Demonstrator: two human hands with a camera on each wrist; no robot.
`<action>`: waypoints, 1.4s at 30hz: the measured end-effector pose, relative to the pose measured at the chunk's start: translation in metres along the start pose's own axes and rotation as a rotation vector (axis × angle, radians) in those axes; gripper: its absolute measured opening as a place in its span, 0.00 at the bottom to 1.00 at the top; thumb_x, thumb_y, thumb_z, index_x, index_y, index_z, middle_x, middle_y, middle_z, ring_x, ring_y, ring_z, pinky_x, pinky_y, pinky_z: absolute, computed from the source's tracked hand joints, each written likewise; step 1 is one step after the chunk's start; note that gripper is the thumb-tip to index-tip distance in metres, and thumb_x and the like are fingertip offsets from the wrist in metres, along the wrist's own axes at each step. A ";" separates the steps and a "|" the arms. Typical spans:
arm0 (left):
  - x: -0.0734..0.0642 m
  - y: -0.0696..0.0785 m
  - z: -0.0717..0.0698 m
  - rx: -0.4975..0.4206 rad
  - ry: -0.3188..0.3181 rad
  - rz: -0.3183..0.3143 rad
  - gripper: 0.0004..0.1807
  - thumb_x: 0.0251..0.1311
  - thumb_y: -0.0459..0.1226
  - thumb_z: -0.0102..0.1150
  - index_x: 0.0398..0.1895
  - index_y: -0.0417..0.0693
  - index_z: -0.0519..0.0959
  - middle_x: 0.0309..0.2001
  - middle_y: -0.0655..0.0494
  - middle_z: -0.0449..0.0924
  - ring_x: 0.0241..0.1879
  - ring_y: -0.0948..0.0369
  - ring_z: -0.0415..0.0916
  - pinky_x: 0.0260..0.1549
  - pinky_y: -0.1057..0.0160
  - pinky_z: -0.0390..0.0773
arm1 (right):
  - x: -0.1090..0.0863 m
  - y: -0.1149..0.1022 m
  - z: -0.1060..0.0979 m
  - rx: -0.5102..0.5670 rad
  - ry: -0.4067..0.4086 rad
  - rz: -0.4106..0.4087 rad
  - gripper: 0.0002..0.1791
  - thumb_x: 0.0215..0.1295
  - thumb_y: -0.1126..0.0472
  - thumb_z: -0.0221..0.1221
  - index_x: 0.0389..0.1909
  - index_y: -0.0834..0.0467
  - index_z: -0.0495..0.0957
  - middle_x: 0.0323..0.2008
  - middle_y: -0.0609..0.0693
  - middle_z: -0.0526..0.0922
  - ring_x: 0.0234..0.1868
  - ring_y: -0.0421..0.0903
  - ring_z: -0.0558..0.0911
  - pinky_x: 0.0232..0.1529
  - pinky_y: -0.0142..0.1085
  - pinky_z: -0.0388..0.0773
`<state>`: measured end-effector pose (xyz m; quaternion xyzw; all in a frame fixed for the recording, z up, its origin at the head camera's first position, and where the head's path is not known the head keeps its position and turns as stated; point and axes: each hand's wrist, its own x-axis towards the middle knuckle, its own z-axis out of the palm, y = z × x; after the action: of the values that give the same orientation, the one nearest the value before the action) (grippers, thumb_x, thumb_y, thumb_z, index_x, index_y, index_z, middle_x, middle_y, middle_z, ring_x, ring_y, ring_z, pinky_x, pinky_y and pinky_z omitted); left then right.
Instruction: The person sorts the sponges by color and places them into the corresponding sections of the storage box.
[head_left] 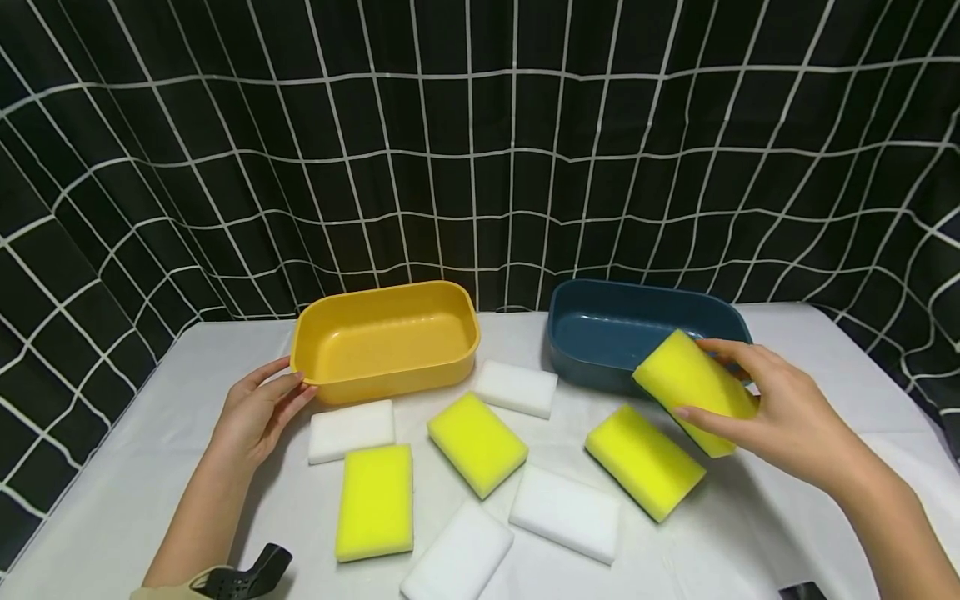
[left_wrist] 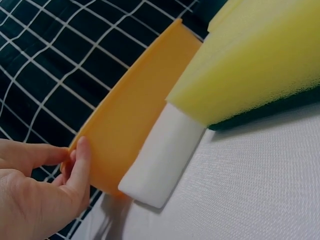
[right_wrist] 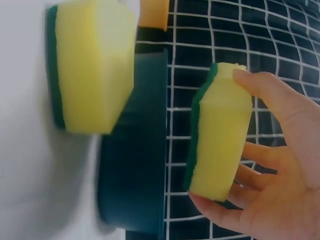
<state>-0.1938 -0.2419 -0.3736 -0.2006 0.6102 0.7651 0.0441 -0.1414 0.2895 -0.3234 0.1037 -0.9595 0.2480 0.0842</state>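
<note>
My right hand [head_left: 787, 408] grips a yellow sponge [head_left: 693, 392] between thumb and fingers, raised at the front right of the dark blue tub [head_left: 600, 367]. The right wrist view shows a green scouring layer on this held sponge [right_wrist: 220, 135]. My left hand [head_left: 255, 408] holds the left front corner of the orange-yellow tub [head_left: 397, 379], its fingertips at the rim and wall. A second yellow sponge [head_left: 645, 462] lies just left of the right hand. Near the left hand lies a white foam block [head_left: 352, 431].
Two more yellow sponges [head_left: 375, 504] [head_left: 477, 443] lie in front of the tubs. Among them are further white blocks [head_left: 517, 387] [head_left: 566, 512] [head_left: 459, 554]. A white cloth [head_left: 187, 375] covers the table. Behind the tubs hangs a black curtain [head_left: 495, 183] with white grid lines.
</note>
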 end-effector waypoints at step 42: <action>-0.001 0.000 0.002 -0.049 0.016 -0.007 0.38 0.79 0.31 0.53 0.86 0.51 0.52 0.62 0.48 0.69 0.39 0.70 0.87 0.49 0.73 0.85 | 0.078 -0.101 0.040 0.138 -0.120 -0.055 0.44 0.65 0.46 0.72 0.74 0.66 0.68 0.65 0.67 0.75 0.62 0.62 0.75 0.62 0.59 0.80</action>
<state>-0.1930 -0.2395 -0.3727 -0.2099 0.5910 0.7780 0.0373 -0.1970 0.1713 -0.2949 0.1499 -0.9403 0.3045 0.0262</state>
